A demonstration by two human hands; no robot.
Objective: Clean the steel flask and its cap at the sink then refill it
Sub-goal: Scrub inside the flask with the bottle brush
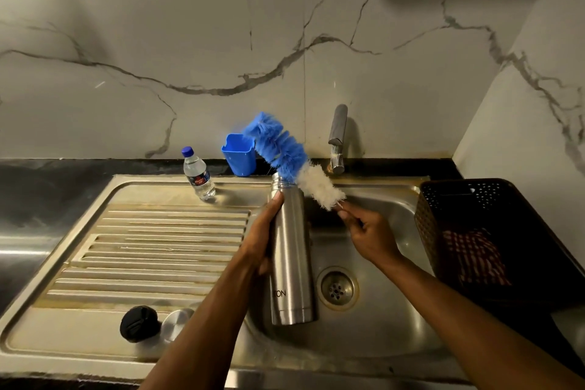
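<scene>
Small water bottle [199, 175] beside blue cup [239, 155]; dark basket [474, 225] right of basin

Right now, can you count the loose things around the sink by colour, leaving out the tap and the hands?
Steel: 2, flask, round steel cap
Blue: 1, cup
Blue and white: 1, bottle brush
Black: 2, stopper, basket
Clear: 1, water bottle
Red checked: 1, cloth
Total: 8
</scene>
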